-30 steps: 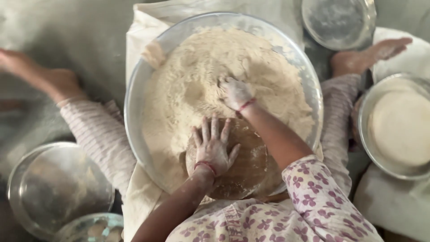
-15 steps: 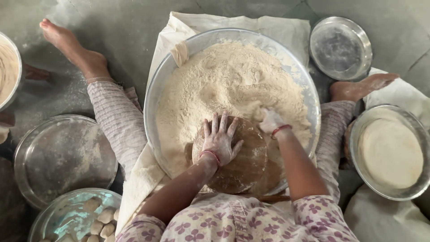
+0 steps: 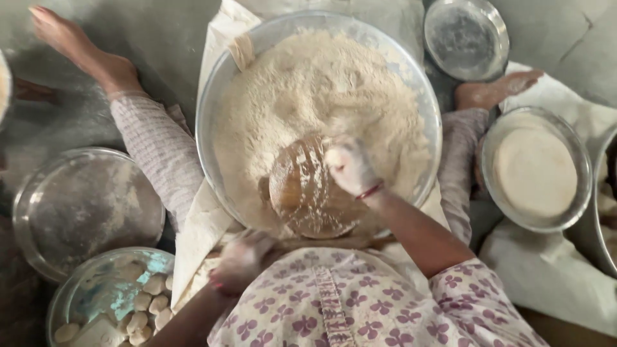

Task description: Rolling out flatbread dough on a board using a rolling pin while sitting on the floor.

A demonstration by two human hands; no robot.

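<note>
Kneading looks barely begun, judging by how much dry flour remains. Nearest, at 7 o'clock, the left hand point(image 3: 241, 262) is blurred beside the basin's near rim, flour-dusted, holding nothing that I can make out; whether its grip is open or curled I cannot tell. Farther left at 8 o'clock, a steel plate point(image 3: 96, 302) carries small dough balls point(image 3: 144, 308), so some portions appear finished. At the centre, the right hand point(image 3: 350, 166), coated white, presses loosely curled into the flour point(image 3: 308, 83) at the edge of a wet brown patch point(image 3: 302, 193) in the wide steel basin point(image 3: 212, 128); only that patch seems moistened, the heap towards 12 o'clock lying dry. At 3 o'clock a bowl point(image 3: 578, 193) holds pale flour, and at 1 o'clock stands an empty steel plate point(image 3: 466, 38).
</note>
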